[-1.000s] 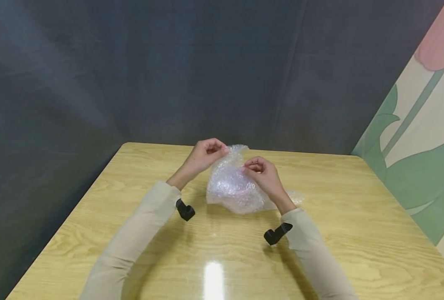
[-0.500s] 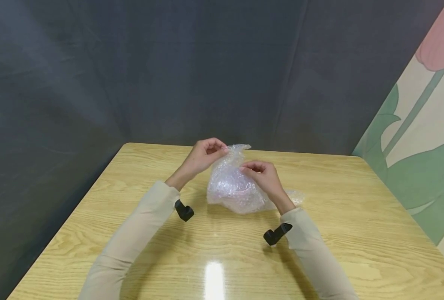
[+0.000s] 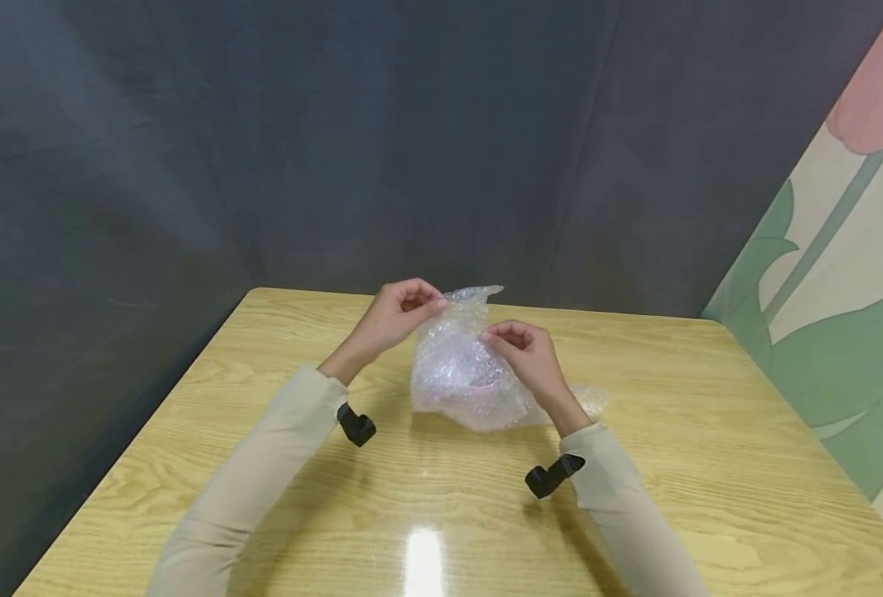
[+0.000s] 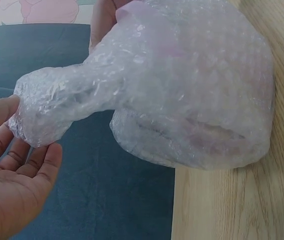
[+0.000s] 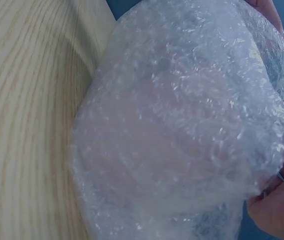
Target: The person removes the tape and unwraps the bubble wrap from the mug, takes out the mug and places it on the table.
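Observation:
A bundle of clear bubble wrap [image 3: 459, 377] stands on the wooden table, with something pinkish showing faintly through its layers. What is inside stays hidden by the wrap. My left hand [image 3: 392, 322] pinches the gathered upper end between thumb and fingers; in the left wrist view that end is a crumpled, narrowed neck [image 4: 44, 102]. Lower and to the right, my right hand [image 3: 528, 355] pinches the wrap's edge near the top of the bulky part. In the right wrist view the rounded wrap [image 5: 181, 120] covers most of the frame, with the right fingers at its side.
The wooden table [image 3: 426, 481] extends around the bundle, its far edge just behind. A loose flap of wrap [image 3: 590, 402] lies to the right, past the right wrist. Behind hangs a dark curtain [image 3: 411, 141]; a flower-painted wall [image 3: 844, 332] borders the right.
My left hand has shifted slightly left along the wrap's top end, whose tip now juts to the right. The right hand is a little lower than a second ago and keeps its pinch.

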`<action>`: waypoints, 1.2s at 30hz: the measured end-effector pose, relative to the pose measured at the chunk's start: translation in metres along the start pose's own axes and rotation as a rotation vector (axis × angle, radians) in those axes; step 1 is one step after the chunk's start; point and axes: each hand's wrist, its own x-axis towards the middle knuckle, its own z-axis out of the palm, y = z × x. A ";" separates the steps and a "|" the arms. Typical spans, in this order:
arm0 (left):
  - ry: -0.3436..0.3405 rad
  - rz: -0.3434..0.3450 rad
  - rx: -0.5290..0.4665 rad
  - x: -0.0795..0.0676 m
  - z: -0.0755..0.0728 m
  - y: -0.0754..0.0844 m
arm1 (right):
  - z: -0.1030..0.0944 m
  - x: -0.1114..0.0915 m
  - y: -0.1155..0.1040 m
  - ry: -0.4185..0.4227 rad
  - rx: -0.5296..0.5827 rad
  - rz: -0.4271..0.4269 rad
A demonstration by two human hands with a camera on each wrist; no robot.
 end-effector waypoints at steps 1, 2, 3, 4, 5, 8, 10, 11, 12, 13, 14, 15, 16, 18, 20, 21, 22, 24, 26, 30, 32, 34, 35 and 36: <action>0.001 0.001 0.000 -0.001 -0.001 0.000 | 0.000 0.000 0.000 0.001 0.007 -0.007; -0.001 0.003 0.000 -0.001 -0.001 0.000 | 0.000 -0.001 -0.001 0.005 0.012 -0.016; -0.005 0.004 -0.001 -0.002 -0.002 0.000 | 0.001 -0.001 -0.001 0.010 0.016 -0.024; -0.007 0.009 0.001 -0.002 -0.003 0.000 | 0.001 -0.001 -0.002 0.016 0.021 -0.032; -0.008 0.015 0.002 -0.003 -0.004 0.001 | 0.001 -0.002 -0.002 0.021 0.023 -0.044; -0.010 0.035 0.000 -0.004 -0.007 0.002 | 0.002 -0.001 -0.005 0.034 0.018 -0.072; -0.009 0.049 0.002 -0.004 -0.009 0.004 | 0.002 0.000 -0.008 0.040 0.011 -0.094; -0.009 0.054 -0.001 -0.004 -0.010 0.005 | 0.002 0.000 -0.009 0.041 0.006 -0.105; -0.011 0.057 -0.002 -0.005 -0.011 0.006 | 0.002 0.001 -0.011 0.043 0.002 -0.113; -0.014 0.059 -0.003 -0.005 -0.012 0.007 | 0.002 0.001 -0.012 0.044 0.000 -0.121; -0.016 0.062 -0.003 -0.005 -0.013 0.007 | 0.002 0.001 -0.013 0.046 -0.001 -0.127; -0.016 0.064 0.000 -0.005 -0.014 0.008 | 0.001 0.001 -0.014 0.046 -0.003 -0.133; -0.016 0.064 0.001 -0.005 -0.014 0.008 | 0.001 0.001 -0.015 0.046 -0.005 -0.136; -0.017 0.064 0.008 -0.006 -0.015 0.009 | 0.001 0.000 -0.017 0.043 -0.008 -0.137; -0.017 0.064 0.015 -0.007 -0.016 0.009 | 0.000 0.000 -0.018 0.043 -0.010 -0.138; -0.015 0.064 0.018 -0.008 -0.016 0.009 | 0.000 -0.001 -0.019 0.045 -0.011 -0.139; -0.015 0.062 0.022 -0.009 -0.017 0.008 | 0.000 -0.002 -0.020 0.046 -0.012 -0.141; -0.013 0.059 0.024 -0.011 -0.018 0.008 | 0.001 -0.005 -0.026 0.052 -0.026 -0.148; -0.010 0.060 0.024 -0.012 -0.020 0.007 | 0.001 -0.009 -0.035 0.061 -0.045 -0.157; -0.005 0.068 0.020 -0.013 -0.022 0.007 | 0.003 -0.018 -0.052 0.061 -0.075 -0.174; -0.002 0.068 0.023 -0.013 -0.022 0.006 | 0.003 -0.019 -0.053 0.056 -0.063 -0.176; -0.001 0.066 0.025 -0.015 -0.023 0.006 | 0.004 -0.021 -0.054 0.051 -0.053 -0.177; 0.000 0.065 0.028 -0.016 -0.023 0.005 | 0.004 -0.021 -0.053 0.048 -0.045 -0.176; 0.001 0.064 0.029 -0.017 -0.023 0.005 | 0.004 -0.022 -0.053 0.046 -0.037 -0.174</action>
